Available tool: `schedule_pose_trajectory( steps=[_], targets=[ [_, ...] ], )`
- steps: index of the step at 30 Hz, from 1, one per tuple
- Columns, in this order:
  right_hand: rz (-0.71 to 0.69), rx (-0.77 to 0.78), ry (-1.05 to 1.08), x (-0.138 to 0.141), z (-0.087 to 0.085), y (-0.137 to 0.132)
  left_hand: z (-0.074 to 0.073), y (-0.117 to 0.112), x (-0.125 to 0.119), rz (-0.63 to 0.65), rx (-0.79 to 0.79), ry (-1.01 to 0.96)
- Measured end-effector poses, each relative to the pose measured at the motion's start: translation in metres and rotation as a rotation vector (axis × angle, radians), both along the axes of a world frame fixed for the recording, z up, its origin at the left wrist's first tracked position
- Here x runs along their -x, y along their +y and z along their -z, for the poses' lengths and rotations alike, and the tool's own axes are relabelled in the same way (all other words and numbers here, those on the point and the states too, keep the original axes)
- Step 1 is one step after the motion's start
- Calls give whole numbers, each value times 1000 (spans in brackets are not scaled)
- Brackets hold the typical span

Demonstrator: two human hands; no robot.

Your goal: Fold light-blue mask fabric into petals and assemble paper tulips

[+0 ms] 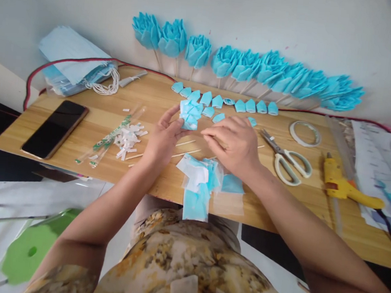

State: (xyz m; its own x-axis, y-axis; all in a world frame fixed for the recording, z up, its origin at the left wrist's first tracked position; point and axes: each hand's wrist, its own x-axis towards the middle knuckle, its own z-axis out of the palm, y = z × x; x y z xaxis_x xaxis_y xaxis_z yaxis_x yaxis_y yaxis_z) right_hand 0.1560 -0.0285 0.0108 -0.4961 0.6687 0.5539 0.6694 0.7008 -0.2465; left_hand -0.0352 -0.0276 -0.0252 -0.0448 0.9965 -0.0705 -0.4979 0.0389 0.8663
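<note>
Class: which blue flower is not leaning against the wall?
The unfinished flower in the left hand; the others, on sticks, lean against the wall.

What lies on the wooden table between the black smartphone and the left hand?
In the head view: a clear plastic sleeve and a pile of small white paper strips.

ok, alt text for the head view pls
A person's left hand holds a cluster of folded blue petals above a wooden table, the right hand beside it. Finished blue flowers lean on the wall; scissors, a glue gun and a phone lie around.
</note>
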Motion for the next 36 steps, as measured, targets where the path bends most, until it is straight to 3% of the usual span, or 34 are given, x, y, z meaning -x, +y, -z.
schedule_pose_trajectory(
  steps=[6,27,36],
  targets=[
    [60,-39,48,9,9,1,-1,-1,0,14,6,-19],
    [89,52,151,11,6,0,1,0,-1,41,-5,0],
    [16,321,349,19,8,6,0,1,-1,45,9,-1]
  ],
)
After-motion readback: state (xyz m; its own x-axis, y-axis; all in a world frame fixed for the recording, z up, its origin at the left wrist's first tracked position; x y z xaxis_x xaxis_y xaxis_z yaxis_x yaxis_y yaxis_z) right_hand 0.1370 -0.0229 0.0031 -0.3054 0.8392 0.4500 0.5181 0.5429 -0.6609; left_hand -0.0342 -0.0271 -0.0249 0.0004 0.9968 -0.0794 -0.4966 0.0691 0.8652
